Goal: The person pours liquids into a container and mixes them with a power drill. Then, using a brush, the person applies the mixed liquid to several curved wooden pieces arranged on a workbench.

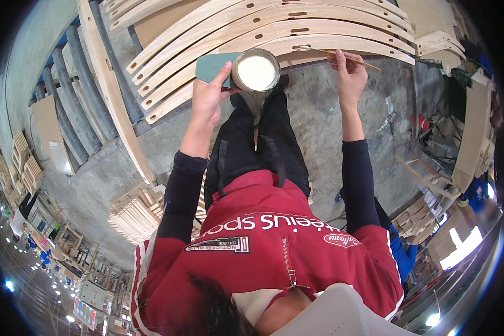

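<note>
My left hand (208, 101) is closed round a grey-green flat piece (210, 65) joined to, or held against, a round cup (257, 70) of white liquid. The cup is level, above the near edge of a row of curved wooden slats (369, 46). Each slat has oblong slots cut in it. To the right, my right hand (350, 75) pinches a thin brush (371, 66) with a wooden handle. Its pale tip points left, over the nearest slat and close to a slot. Whether the tip touches the wood I cannot tell.
Grey rollers (75, 84) and a long wooden rail (109, 84) lie at the left. Stacked wooden pieces (134, 215) stand behind on the left, shorter slats (442, 45) at the far right. A person in blue (407, 252) is at the right.
</note>
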The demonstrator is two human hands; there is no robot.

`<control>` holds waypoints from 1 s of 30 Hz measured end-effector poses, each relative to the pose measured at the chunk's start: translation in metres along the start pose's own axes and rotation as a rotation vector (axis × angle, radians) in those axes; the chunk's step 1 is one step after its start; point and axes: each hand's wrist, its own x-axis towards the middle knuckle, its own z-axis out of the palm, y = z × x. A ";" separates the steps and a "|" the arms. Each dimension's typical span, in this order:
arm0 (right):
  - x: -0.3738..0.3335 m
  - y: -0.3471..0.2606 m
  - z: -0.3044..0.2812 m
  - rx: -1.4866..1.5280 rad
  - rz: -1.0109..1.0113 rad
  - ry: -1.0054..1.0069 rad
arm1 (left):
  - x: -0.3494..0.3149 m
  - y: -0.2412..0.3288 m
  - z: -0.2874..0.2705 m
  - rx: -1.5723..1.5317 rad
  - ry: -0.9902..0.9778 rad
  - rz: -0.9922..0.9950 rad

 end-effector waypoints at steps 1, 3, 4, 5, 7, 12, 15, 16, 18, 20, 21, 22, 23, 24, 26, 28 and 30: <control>0.001 0.006 0.001 0.005 0.009 0.005 | -0.001 0.000 -0.001 0.012 0.001 -0.011; 0.002 0.013 0.002 0.035 0.014 0.004 | -0.005 -0.001 -0.002 0.026 0.002 -0.021; 0.002 0.015 0.003 0.039 0.015 0.008 | -0.007 0.000 -0.001 0.028 0.002 -0.020; 0.003 0.016 0.004 0.044 0.015 0.013 | -0.009 0.000 -0.001 0.030 0.001 -0.020; 0.004 0.016 0.004 0.054 0.005 0.031 | -0.010 -0.002 0.000 0.015 0.023 -0.011; 0.003 0.011 0.000 0.050 -0.014 0.061 | -0.010 -0.005 -0.002 0.018 0.024 -0.008; -0.003 0.006 0.008 0.024 -0.039 0.001 | -0.012 -0.004 -0.001 0.024 0.008 -0.013; -0.004 0.008 0.011 -0.015 -0.076 -0.004 | -0.012 -0.005 -0.001 0.031 -0.003 -0.022; -0.003 0.014 0.018 -0.091 -0.148 -0.020 | -0.013 -0.006 -0.003 0.036 -0.012 -0.029; -0.002 0.010 0.019 -0.287 -0.217 -0.010 | -0.016 -0.007 -0.005 0.033 -0.007 -0.026; -0.002 0.006 0.017 -0.394 -0.259 -0.016 | -0.017 -0.006 -0.006 0.037 0.000 -0.026; -0.002 0.002 0.017 -0.500 -0.301 -0.022 | -0.018 -0.006 -0.008 0.040 0.008 -0.027; -0.004 -0.003 0.018 -0.526 -0.350 -0.060 | -0.019 -0.006 -0.009 0.044 0.016 -0.027; -0.008 -0.010 0.019 -0.555 -0.399 -0.096 | -0.019 -0.006 -0.010 0.043 0.029 -0.026; -0.010 -0.011 0.024 -0.540 -0.461 -0.146 | -0.018 -0.008 -0.014 0.040 0.056 -0.025; -0.009 -0.005 0.027 -0.455 -0.487 -0.171 | -0.016 -0.008 -0.017 0.033 0.039 -0.026; -0.006 -0.006 0.020 -0.506 -0.431 -0.115 | -0.017 -0.007 -0.018 0.025 0.034 -0.019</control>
